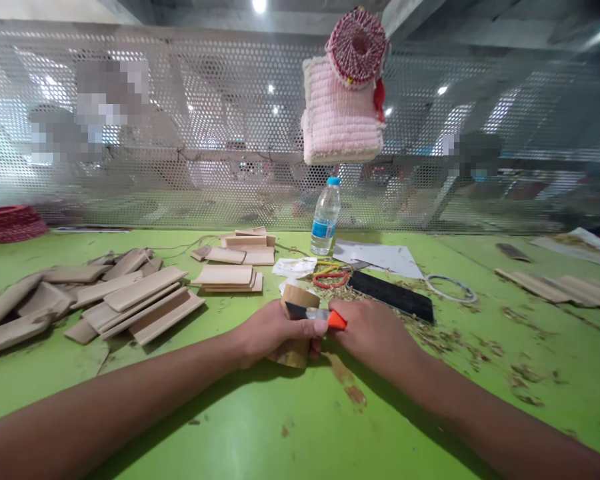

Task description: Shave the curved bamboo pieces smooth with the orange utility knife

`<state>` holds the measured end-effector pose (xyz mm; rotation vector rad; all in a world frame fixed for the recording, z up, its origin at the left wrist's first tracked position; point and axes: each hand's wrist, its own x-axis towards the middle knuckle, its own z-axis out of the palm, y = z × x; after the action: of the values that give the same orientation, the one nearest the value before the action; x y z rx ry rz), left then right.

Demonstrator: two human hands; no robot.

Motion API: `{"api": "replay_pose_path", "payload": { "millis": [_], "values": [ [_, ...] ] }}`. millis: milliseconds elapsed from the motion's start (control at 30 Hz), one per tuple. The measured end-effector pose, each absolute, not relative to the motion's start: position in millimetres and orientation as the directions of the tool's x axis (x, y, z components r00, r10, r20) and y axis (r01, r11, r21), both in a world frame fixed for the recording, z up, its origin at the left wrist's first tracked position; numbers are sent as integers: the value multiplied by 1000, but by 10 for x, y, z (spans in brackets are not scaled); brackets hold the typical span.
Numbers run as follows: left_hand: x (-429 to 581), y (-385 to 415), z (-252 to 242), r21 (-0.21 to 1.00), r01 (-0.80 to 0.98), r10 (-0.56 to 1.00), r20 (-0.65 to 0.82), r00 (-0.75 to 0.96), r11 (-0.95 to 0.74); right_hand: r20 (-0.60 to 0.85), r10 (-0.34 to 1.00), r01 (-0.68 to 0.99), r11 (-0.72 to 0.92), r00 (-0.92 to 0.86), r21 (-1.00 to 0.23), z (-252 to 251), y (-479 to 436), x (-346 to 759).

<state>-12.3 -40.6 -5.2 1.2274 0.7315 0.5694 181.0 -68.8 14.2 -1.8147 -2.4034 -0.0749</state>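
Note:
My left hand (270, 331) is wrapped round a curved piece of bamboo (293, 353), which stands tilted just above the green table (260, 427). My right hand (370, 333) grips a knife (337, 321) with an orange handle. Its blade points left across the upper part of the bamboo, and my left thumb lies against the blade. Whether the edge is cutting in cannot be made out. Beyond my hands lie bamboo shavings (433, 339), a dark flat slab (393, 295) and a red ring (330, 279).
Many split bamboo pieces (145, 287) lie heaped at the left, with a smaller stack (227, 276) behind. A water bottle (325, 220) stands near the perforated screen (205, 133). White paper (377, 257) and a pale ring (450, 288) lie at the right. A pink woven bag (343, 113) hangs above.

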Motion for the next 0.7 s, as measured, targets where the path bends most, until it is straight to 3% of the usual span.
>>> {"api": "replay_pose_path", "payload": {
  "millis": [467,700],
  "values": [
    [-108,-479,-4,983,177,821,-146,553,56,124,968,974,224,-219,-27,145,-726,1767],
    [-49,-469,-69,985,-77,802,-77,593,152,211,959,977,207,-191,-58,92,-718,1767]
  ]
}}
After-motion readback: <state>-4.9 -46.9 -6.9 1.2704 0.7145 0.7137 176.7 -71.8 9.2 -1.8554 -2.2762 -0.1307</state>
